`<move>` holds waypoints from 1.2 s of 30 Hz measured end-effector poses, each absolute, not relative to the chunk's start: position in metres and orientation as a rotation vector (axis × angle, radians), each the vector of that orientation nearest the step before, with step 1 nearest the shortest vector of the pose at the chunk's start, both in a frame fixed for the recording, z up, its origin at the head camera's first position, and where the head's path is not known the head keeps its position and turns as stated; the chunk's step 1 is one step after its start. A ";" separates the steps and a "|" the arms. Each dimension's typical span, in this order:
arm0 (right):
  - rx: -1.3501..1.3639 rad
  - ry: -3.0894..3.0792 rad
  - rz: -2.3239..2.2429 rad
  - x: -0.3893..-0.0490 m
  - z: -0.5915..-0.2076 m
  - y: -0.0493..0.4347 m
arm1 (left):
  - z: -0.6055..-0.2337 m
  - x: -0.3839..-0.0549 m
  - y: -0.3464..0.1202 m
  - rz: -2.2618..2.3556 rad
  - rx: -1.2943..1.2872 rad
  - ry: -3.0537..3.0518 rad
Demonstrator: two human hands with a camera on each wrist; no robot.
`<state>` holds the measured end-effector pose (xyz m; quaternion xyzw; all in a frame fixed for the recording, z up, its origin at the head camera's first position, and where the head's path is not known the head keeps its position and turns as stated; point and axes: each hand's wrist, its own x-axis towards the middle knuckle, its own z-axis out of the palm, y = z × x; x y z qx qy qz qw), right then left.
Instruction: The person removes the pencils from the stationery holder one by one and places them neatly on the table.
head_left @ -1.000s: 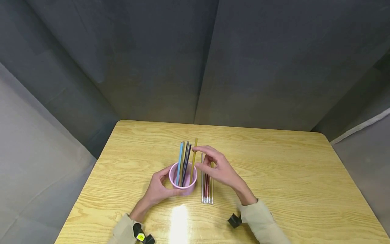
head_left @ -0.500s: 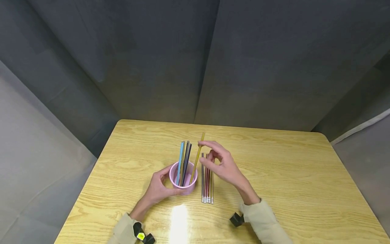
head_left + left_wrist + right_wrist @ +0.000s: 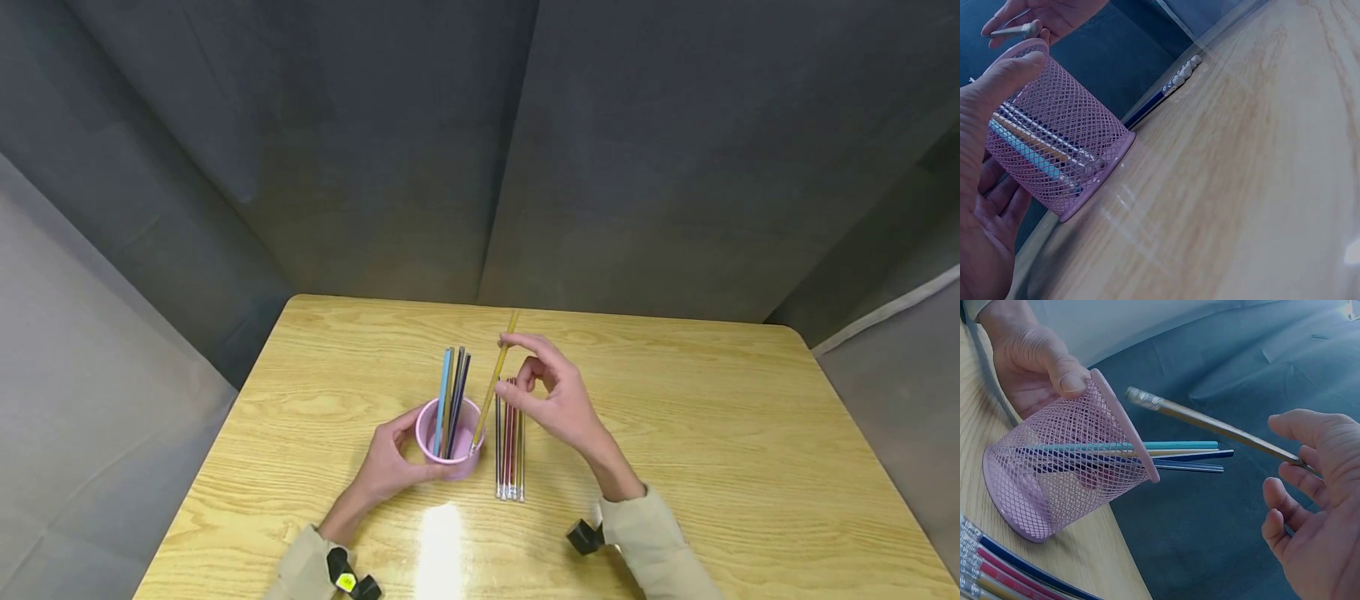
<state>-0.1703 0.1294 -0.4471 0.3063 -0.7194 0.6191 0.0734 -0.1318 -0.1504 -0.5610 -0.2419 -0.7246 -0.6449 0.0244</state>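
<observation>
My left hand (image 3: 390,467) grips a pink mesh pencil cup (image 3: 459,472) that stands on the table, its thumb along the near rim. Several pencils lean inside the cup, among them a light blue pencil (image 3: 442,400) and dark blue ones. To the right, my right hand (image 3: 553,396) holds a yellow pencil (image 3: 497,371) slanted, eraser end down, between thumb and fingers. The right wrist view shows that pencil's eraser end (image 3: 1143,398) just outside the cup's mouth. Beneath the right hand, a row of pencils (image 3: 510,458) lies partly hidden.
Dark blue, red and gold pencils make up that row, right of the cup, with their eraser ends towards me. The wood-grain table (image 3: 712,417) reaches back to a dark curtain (image 3: 637,167). A light grey cloth (image 3: 97,400) hangs on the left.
My right hand has moved up and to the right, drawing the yellow pencil upward from inside the cup to its mouth and tilting it. The left hand and cup stay in place.
</observation>
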 end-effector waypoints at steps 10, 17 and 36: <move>0.913 -2.114 1.904 -0.168 -0.445 0.132 | -0.559 -0.130 -0.150 -2.022 -0.714 -2.244; 0.921 -2.138 1.899 -0.166 -0.451 0.139 | -0.558 -0.129 -0.150 -2.031 -0.688 -2.253; 0.853 -2.265 1.888 -0.166 -0.480 0.170 | -0.559 -0.130 -0.149 -2.020 -0.688 -2.259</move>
